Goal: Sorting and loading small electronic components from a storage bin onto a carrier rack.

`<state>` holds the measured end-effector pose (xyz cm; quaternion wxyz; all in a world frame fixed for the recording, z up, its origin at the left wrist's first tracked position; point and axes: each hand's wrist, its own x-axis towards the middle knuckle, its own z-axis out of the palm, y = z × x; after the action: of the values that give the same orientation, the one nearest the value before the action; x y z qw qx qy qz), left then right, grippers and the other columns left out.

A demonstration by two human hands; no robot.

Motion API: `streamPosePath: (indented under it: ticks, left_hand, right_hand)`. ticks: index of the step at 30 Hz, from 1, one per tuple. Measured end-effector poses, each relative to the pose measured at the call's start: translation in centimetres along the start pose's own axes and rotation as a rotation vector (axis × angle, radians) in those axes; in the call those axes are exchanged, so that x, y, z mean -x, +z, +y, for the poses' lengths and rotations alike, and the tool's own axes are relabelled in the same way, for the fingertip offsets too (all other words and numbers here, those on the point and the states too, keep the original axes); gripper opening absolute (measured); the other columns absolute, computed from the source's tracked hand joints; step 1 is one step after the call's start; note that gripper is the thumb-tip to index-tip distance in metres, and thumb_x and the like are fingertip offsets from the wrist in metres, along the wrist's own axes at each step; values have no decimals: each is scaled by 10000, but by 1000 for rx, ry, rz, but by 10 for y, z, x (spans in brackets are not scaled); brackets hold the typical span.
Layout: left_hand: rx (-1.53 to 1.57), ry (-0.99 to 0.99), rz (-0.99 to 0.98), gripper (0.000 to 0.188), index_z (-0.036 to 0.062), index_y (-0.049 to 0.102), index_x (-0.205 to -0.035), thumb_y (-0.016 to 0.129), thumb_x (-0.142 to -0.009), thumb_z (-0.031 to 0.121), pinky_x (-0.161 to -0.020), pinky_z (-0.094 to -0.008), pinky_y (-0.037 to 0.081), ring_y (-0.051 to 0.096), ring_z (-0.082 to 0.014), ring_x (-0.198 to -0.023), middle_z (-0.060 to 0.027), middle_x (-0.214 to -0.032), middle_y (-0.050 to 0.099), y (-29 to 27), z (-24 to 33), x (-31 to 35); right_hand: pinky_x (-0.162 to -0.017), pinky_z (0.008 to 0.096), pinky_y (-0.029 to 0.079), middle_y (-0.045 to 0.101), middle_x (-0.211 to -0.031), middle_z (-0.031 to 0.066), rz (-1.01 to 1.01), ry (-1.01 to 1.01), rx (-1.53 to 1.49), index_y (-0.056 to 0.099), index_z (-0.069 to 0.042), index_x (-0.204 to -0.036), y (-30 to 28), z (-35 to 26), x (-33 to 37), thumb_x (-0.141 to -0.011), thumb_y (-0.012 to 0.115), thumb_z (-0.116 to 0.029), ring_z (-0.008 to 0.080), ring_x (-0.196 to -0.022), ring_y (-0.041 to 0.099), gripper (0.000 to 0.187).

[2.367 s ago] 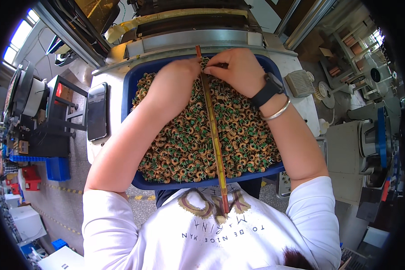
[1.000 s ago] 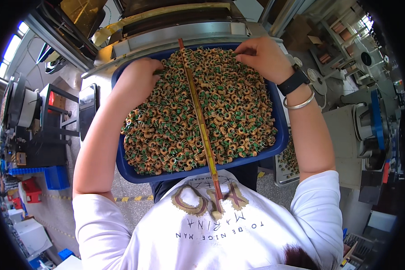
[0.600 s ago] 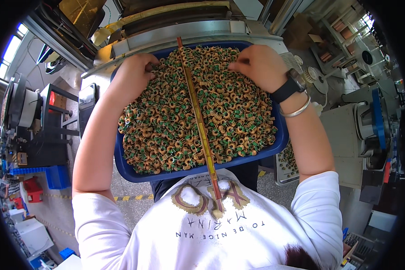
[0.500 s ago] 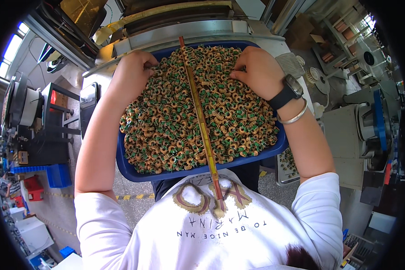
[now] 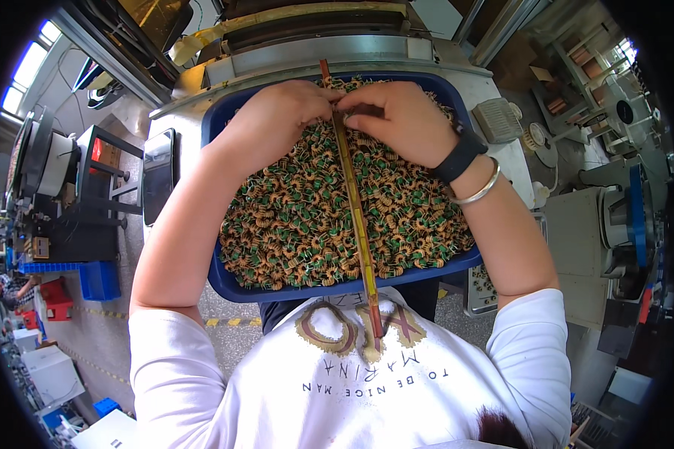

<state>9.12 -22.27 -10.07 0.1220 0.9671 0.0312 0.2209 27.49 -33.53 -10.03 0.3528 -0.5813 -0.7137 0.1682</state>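
Note:
A blue plastic tub (image 5: 307, 292) in front of me is heaped with small copper-wound ring coils (image 5: 296, 224) with green parts and wire ends. Across it, from far rim to my shirt, lies a long narrow yellowish strip (image 5: 358, 217) with reddish ends. Near the strip's far end my two hands meet. My left hand (image 5: 273, 120) has its fingers bent and pinched together just left of the strip. Curled over it from the right is my right hand (image 5: 408, 120), index finger bent and thumb close to the strip. Anything between the fingertips is too small or hidden to make out.
Behind the tub runs a metal machine edge (image 5: 314, 56). A dark flat device (image 5: 159, 166) lies left of the tub, and a ribbed grey block (image 5: 497, 120) right of it. A metal tray (image 5: 481, 292) with coils sits lower right. Far left, a person (image 5: 15, 290) is at work.
Both hands have moved inward from the tub's two far sides to meet at the strip. The tub and strip now appear slightly farther right in view.

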Motion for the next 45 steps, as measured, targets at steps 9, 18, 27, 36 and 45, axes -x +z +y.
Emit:
streamPosePath:
  ticks: [9,18,27,36,45]
  left_hand:
    - [179,-142,2,230,-17,647,-905,602,-705,-122,-811,-356,533,617,-310,-1009,-157,-1018,655,6,-3,2]
    - [218,-187,37,161,-14,663,-885,627,-736,-61,-846,-352,522,624,-276,-996,-149,-976,663,5,-3,0]
    - [305,-255,71,172,-5,664,-892,635,-731,-60,-817,-354,522,636,-314,-927,-126,-1001,672,5,-5,3]
    - [908,-556,12,318,26,587,-1107,650,-798,-16,-823,-234,468,581,-79,-922,-28,-1025,640,-2,5,-1]
    - [-31,-148,-52,454,60,558,-1226,641,-780,31,-944,-401,443,523,-365,-1122,-163,-1250,548,10,-2,0]
  right_hand:
    - [-639,343,497,658,-740,125,28,-9,43,663,-9,-825,4,0,2,-760,702,-165,261,-696,643,173]
    - [-630,341,498,656,-732,124,30,76,-79,670,-17,-820,6,-7,3,-756,691,-143,262,-678,641,143]
    - [-668,359,505,659,-773,121,160,-137,232,683,-27,-809,12,0,-1,-763,677,-178,280,-706,636,158]
    - [-609,267,470,636,-771,91,125,-25,-85,656,-19,-914,5,-22,7,-757,716,-132,178,-672,610,202]
    - [-665,385,480,619,-734,125,4,29,-46,636,-20,-825,4,-10,12,-763,674,-146,308,-716,601,145]
